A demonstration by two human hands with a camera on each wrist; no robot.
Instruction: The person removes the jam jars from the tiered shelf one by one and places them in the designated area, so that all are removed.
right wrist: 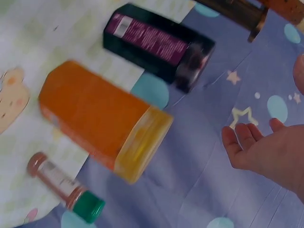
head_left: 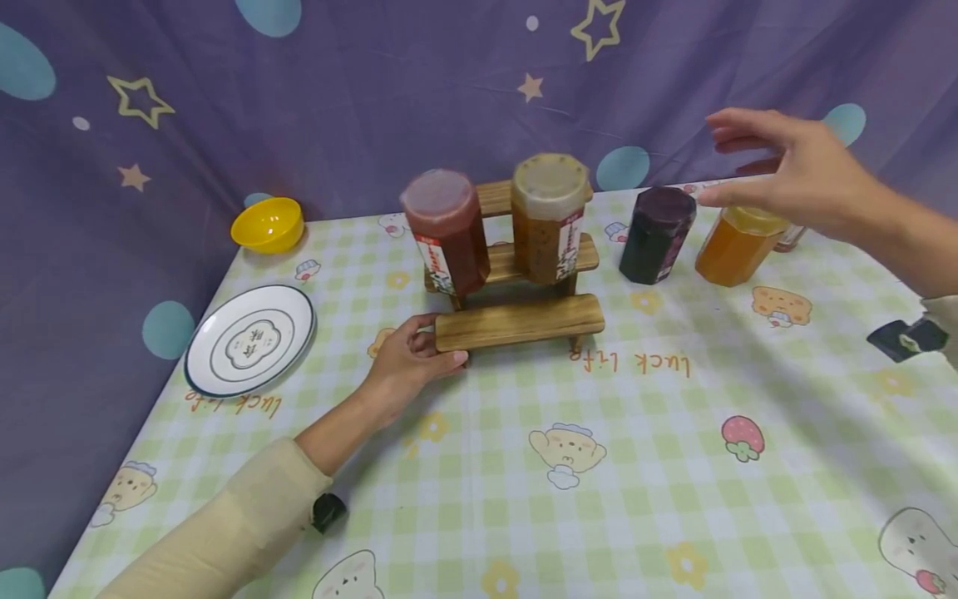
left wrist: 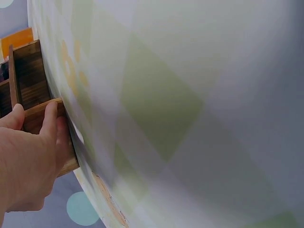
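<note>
A stepped wooden rack (head_left: 520,323) stands mid-table, and my left hand (head_left: 404,366) grips the left end of its lowest step. On the middle step are a jar of dark red contents (head_left: 467,249) and, to its right, an amber jar (head_left: 533,241) with a pale lid. My right hand (head_left: 804,162) is raised with fingers apart, holding nothing, above an orange jar (head_left: 733,249) with a yellow lid. Left of that jar stands a dark jar (head_left: 653,241) with a purple label. A small green-capped bottle (right wrist: 61,183) shows in the right wrist view, mostly hidden in the head view.
At the left of the table lie a white plate (head_left: 205,353) with a dark rim and, farther back, a yellow bowl (head_left: 273,237). A checked tablecloth (head_left: 479,516) covers the table. Behind its far edge hangs a purple curtain (head_left: 419,91).
</note>
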